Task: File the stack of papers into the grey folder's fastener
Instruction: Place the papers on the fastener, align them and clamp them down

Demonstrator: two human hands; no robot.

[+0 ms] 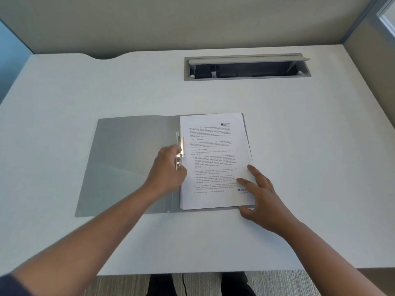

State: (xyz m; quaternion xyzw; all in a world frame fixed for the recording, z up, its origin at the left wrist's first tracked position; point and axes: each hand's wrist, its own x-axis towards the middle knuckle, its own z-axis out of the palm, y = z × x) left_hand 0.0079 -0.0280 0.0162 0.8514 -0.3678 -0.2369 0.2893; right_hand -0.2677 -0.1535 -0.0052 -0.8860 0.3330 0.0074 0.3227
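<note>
A grey folder (128, 159) lies open and flat on the white desk. A stack of printed papers (213, 159) rests on its right half. Along the papers' left edge, at the spine, runs the metal fastener (179, 149). My left hand (167, 169) is on the fastener, fingers curled around its lower part; the hand is slightly blurred. My right hand (259, 194) lies spread on the stack's lower right corner, fingertips pressing the paper and thumb at the bottom edge.
The white desk (299, 146) has an open grey cable tray (246, 67) set into its back right. Beige partition walls stand behind and to the right. The desk's front edge is near my body, with carpet below.
</note>
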